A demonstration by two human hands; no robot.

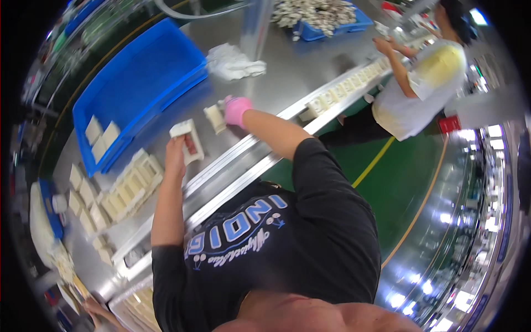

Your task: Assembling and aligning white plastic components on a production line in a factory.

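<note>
I see the steel worktable [298, 72] with a blue bin [138, 83] tilted toward me, probably for easy reach. Cream plastic housings [130, 185] lie in rows beside it. My left hand [176, 150] grips one white housing [188, 141], lifted for inspection; my pink-gloved right hand [237, 109] presses fingers closed on another piece [214, 118] on the table.

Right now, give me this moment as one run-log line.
left hand: holds cream tray part | right hand: pink glove, on cream part | metal table | blue bin
</note>
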